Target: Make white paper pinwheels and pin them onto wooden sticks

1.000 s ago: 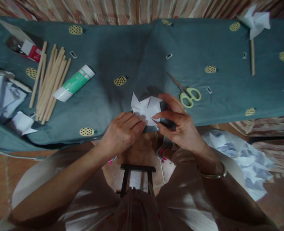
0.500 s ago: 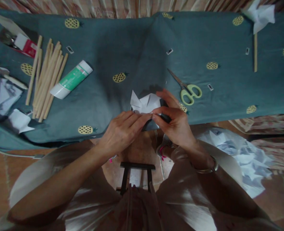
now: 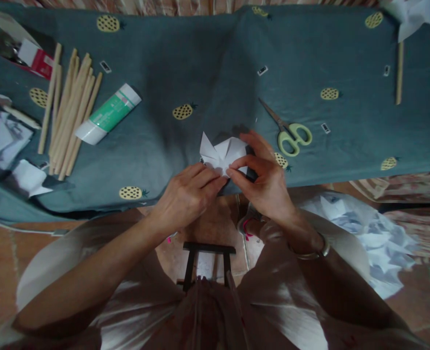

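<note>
A white paper pinwheel (image 3: 220, 151) with folded, pointed vanes lies at the front edge of the cloth. My left hand (image 3: 188, 192) holds its near side, with fingers bent and fingertips at the paper's lower edge. From the right, my right hand (image 3: 268, 182) pinches the paper near its middle between thumb and index finger, while the other fingers curl round the far right side. Both hands hide part of the near edge. Scissors (image 3: 288, 136) with pale green handles lie to the right of my right hand, blades pointing up and left.
Left on the blue-green cloth (image 3: 218, 63) are a green-and-white glue tube (image 3: 109, 114), several wooden sticks (image 3: 72, 116), a red-and-white box (image 3: 42, 63) and paper pieces (image 3: 30, 177). A pinwheel on a stick (image 3: 399, 73) lies far right. A bag of folded papers (image 3: 379, 243) sits lower right.
The view has shifted slightly, so table items sit a little higher. My left fingers have bent and drawn back, and more of the pinwheel's middle shows. My right hand still pinches it.
</note>
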`<action>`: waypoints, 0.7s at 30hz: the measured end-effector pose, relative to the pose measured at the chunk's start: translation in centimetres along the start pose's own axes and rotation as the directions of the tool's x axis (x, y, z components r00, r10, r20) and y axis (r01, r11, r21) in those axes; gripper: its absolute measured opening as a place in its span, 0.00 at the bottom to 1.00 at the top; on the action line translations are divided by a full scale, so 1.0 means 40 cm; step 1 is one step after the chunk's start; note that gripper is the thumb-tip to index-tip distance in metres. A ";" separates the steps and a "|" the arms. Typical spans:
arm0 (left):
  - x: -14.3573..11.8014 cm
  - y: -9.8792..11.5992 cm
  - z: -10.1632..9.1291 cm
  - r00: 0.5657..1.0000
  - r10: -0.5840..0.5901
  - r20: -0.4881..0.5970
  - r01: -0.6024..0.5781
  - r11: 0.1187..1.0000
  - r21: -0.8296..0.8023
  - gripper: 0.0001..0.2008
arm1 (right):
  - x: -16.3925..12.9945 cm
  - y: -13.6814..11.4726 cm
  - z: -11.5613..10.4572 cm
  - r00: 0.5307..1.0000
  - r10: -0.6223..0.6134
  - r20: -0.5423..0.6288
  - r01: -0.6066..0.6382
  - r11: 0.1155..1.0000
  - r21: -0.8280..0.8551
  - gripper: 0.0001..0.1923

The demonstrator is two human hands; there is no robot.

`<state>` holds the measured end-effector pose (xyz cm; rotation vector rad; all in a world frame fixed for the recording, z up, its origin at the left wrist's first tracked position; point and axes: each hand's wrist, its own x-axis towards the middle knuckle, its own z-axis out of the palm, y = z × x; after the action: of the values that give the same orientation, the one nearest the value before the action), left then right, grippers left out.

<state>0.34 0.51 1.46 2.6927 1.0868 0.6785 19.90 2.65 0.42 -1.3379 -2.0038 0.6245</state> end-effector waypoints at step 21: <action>0.002 -0.002 0.001 1.000 -0.021 0.001 0.021 0.999 -0.046 0.09 | -0.002 0.002 0.005 1.000 -0.011 -0.024 0.012 0.999 0.037 0.04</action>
<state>0.37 0.64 1.42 2.6384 1.0841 0.6905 19.82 2.61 0.20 -1.3053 -1.9700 0.6345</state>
